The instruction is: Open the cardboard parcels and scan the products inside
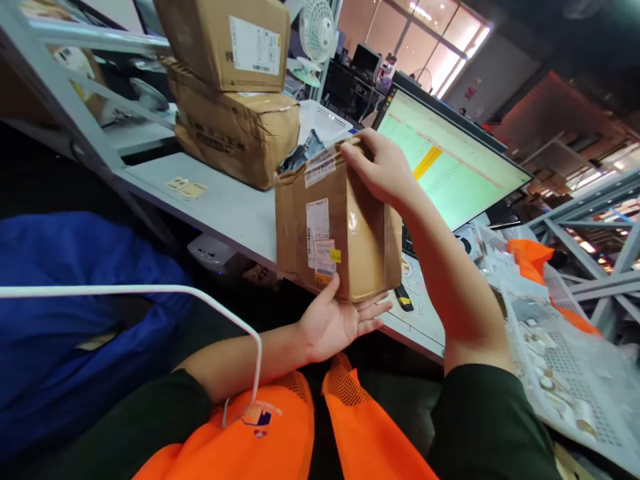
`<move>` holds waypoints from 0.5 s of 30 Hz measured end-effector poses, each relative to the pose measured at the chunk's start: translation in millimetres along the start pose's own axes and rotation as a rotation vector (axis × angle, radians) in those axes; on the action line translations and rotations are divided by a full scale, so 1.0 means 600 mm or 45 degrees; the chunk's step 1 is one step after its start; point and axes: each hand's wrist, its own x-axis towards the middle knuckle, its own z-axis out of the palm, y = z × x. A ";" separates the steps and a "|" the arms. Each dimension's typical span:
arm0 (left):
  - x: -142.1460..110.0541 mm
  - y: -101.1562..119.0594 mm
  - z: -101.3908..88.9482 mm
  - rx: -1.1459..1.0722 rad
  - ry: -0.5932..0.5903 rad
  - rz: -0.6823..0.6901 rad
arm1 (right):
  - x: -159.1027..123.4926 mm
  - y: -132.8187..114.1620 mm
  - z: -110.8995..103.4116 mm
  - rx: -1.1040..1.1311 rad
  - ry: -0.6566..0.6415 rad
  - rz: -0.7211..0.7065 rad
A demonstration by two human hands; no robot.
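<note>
Tilted over the front edge of the desk is a brown cardboard box (367,233) with white printed labels and a small yellow sticker on its faces. My right hand (377,163) grips its upper edge, thumb on the near side and the other fingers partly hidden behind the top. Beneath it, my left hand (335,323) lies palm up, fingers stretched along the bottom edge and thumb against the labelled face, supporting the box. A black and yellow cutter-like tool (404,298) lies on the desk just right of the box.
Two stacked cartons (235,137) stand on the desk (215,210) at the left, near a small fan (316,33). A lit monitor (450,157) is behind my right arm. At the right, a white perforated basket (595,373) holds small rolls and plastic. A white cable (200,297) crosses the left foreground.
</note>
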 end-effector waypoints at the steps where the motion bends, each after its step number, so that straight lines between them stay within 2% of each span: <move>1: -0.001 0.004 0.013 -0.028 -0.038 0.001 | 0.028 -0.003 0.010 0.001 -0.077 0.010; 4: -0.009 0.032 0.035 -0.070 -0.111 0.038 | 0.098 -0.004 0.057 -0.008 -0.283 0.078; 9: -0.019 0.104 0.019 0.120 -0.180 0.084 | 0.166 0.003 0.136 -0.121 -0.466 0.226; 11: -0.022 0.128 0.008 0.326 -0.184 0.100 | 0.183 0.001 0.150 -0.150 -0.498 0.257; 13: -0.026 0.141 -0.004 0.655 -0.130 0.149 | 0.196 -0.002 0.155 -0.152 -0.524 0.260; 15: -0.033 0.142 -0.020 1.104 -0.046 0.373 | 0.204 -0.002 0.151 -0.123 -0.543 0.233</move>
